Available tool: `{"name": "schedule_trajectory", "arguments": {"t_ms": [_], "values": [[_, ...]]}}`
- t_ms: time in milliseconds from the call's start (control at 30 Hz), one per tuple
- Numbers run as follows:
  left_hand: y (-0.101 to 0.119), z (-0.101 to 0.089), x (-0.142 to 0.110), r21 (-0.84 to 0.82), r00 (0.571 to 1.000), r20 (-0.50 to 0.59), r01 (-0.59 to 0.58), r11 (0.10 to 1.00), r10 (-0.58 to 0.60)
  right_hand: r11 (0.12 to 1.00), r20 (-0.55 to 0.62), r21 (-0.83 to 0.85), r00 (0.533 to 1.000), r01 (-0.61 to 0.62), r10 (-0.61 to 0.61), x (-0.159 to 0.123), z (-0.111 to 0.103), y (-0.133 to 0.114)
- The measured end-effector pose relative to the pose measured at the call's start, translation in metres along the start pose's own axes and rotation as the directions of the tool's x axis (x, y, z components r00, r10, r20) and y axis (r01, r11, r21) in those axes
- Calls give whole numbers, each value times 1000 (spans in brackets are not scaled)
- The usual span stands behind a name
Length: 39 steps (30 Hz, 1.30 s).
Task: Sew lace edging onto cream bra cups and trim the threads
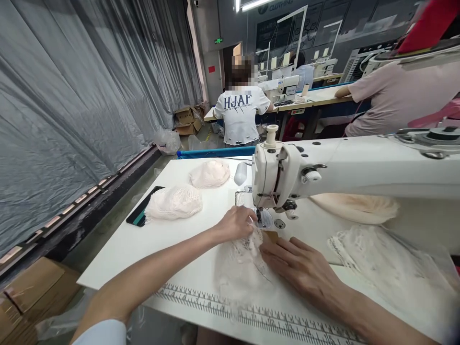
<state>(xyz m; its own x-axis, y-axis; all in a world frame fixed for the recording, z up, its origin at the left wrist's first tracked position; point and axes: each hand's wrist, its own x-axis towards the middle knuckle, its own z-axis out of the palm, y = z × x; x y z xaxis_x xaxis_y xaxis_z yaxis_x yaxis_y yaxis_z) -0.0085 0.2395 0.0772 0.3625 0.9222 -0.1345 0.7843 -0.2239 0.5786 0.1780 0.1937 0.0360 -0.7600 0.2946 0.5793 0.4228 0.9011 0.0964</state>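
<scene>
Left hand, nearer the sewing machine, pinches lace at twelve o'clock; half-curled right hand rests by its two o'clock edge, grip unclear; lace runs lengthwise to six

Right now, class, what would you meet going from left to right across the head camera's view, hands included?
Lower-left cardboard box → nearer pale fabric pile → left hand → right hand → lace-edged fabric.

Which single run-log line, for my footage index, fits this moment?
left hand: pinching lacy fabric by presser foot | right hand: at fabric's right edge | two pale bundles: on table
</scene>
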Motion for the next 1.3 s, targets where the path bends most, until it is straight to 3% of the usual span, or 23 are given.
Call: {"name": "schedule_trajectory", "arguments": {"t_ms": [167, 233, 333, 400, 500, 667, 867, 1033, 1300], "values": [[-12, 11, 12, 71, 998, -60, -23, 997, 27, 998, -24, 51, 999, -31, 33, -3, 10, 6], [-17, 15, 10, 131, 989, -131, -53, 990, 70, 996, -39, 68, 998, -51, 54, -5, 12, 6], [-20, 19, 0, 251, 934, -290, -136, 958, 208, 993, -37, 96, 996, -75, 78, -5, 13, 5], [-19, 21, -10, 310, 882, -327, -240, 920, 340, 991, -22, 110, 996, -80, 83, -4, 13, 5], [-16, 23, -22, 370, 851, -248, -358, 857, 462, 992, -30, 101, 997, -74, 78, -2, 13, 4], [-19, 26, -29, 476, 892, -167, -300, 827, 419, 988, -2, 127, 996, -93, 94, -4, 14, 3], [-24, 29, -31, 562, 881, -163, -287, 776, 444, 988, 23, 115, 995, -99, 97, -4, 11, 4], [-26, 25, -24, 479, 887, -168, -308, 822, 430, 992, 23, 52, 994, -112, 111, -1, 10, 5], [-30, 14, 15, 316, 895, -121, -376, 871, 430, 972, 32, -86, 975, -218, 221, -1, 16, 19]]}}
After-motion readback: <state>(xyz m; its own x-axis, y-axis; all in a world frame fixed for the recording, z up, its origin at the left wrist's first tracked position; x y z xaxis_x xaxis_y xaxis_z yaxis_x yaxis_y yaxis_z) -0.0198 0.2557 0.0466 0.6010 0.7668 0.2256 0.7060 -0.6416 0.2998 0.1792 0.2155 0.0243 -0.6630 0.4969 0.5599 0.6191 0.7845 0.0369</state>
